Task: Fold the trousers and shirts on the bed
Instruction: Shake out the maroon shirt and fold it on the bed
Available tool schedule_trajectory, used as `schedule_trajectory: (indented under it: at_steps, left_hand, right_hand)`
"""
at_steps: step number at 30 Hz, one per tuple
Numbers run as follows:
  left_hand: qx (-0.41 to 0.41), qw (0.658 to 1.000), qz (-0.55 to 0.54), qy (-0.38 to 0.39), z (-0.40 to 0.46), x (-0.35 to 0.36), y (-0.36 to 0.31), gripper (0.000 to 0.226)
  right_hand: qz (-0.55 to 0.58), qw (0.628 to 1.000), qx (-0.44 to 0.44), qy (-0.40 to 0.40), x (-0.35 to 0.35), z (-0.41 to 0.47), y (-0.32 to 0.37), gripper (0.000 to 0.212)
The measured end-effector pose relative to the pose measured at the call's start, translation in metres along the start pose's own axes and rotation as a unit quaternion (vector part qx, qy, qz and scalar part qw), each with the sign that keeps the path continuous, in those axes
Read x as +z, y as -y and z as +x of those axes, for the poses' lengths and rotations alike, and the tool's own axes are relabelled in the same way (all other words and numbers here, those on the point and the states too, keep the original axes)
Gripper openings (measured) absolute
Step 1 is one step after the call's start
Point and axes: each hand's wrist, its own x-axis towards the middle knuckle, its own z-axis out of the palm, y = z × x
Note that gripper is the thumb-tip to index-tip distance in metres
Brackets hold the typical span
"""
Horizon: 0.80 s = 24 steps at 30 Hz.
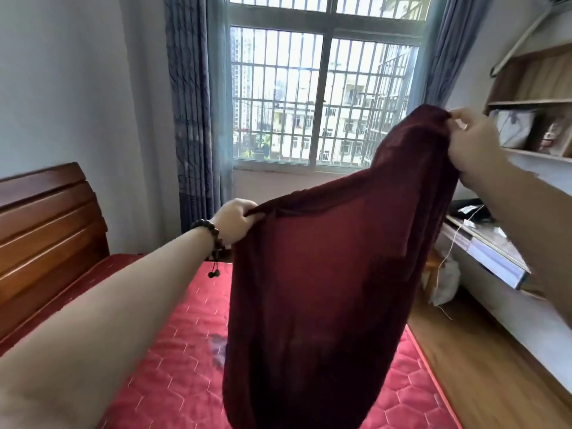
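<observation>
Both hands, left [236, 219] low and right [473, 140] high, pinch the top edge of a maroon garment [325, 289], holding it hanging above the bed [173, 366], probably to straighten it before folding.

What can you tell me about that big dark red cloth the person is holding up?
The dark red garment is one plain maroon colour, soft and thin-looking, maybe knit. It hangs in the air above the red quilted mattress, with its top edge stretched slanting between two hands. The left hand grips the lower corner; the right hand pinches the higher corner. The rest drapes straight down in loose folds, its bottom cut off by the picture. Whether it is a shirt or trousers cannot be told.
</observation>
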Motion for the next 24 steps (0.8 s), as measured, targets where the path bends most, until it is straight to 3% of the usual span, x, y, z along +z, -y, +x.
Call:
schedule_trajectory:
  at_steps: [2, 4, 7, 8, 10, 12, 16, 21, 24]
  left_hand:
    - [0.023, 0.996, 0.006, -0.082, 0.010, -0.018, -0.006, 0.021]
    - [0.033, 0.992, 0.013, -0.123, 0.018, -0.033, -0.012, 0.018]
    - [0.000, 0.990, 0.032, -0.134, 0.029, -0.051, -0.012, 0.017]
    - [-0.016, 0.991, 0.012, -0.132, 0.032, -0.058, -0.011, 0.020]
    - [-0.040, 0.991, -0.056, -0.115, 0.036, -0.069, -0.008, 0.021]
    - [-0.062, 0.984, -0.125, -0.106, 0.036, -0.077, -0.006, 0.018]
    - [-0.123, 0.959, -0.236, -0.094, 0.028, -0.086, -0.005, 0.022]
    - [-0.117, 0.945, -0.290, -0.096, 0.030, -0.078, -0.031, 0.023]
    - [-0.072, 0.957, -0.276, -0.059, 0.035, -0.056, -0.064, 0.011]
  right_hand:
    - [-0.056, 0.998, -0.032, 0.025, 0.000, -0.007, -0.010, 0.012]
    - [-0.083, 0.988, -0.062, 0.111, 0.001, -0.015, -0.011, 0.012]
    - [-0.251, 0.918, -0.142, 0.271, 0.003, -0.023, -0.007, 0.012]
    - [-0.294, 0.891, -0.168, 0.301, 0.004, -0.023, -0.007, 0.013]
    - [-0.305, 0.884, -0.175, 0.309, 0.007, -0.023, -0.007, 0.014]
    - [-0.264, 0.908, -0.143, 0.292, 0.008, -0.022, -0.010, 0.016]
    - [-0.053, 0.964, 0.048, 0.257, 0.013, -0.028, -0.020, 0.023]
    - [0.090, 0.958, 0.138, 0.236, 0.049, -0.048, -0.016, 0.023]
    - [0.154, 0.944, 0.145, 0.252, 0.087, -0.059, 0.016, 0.018]
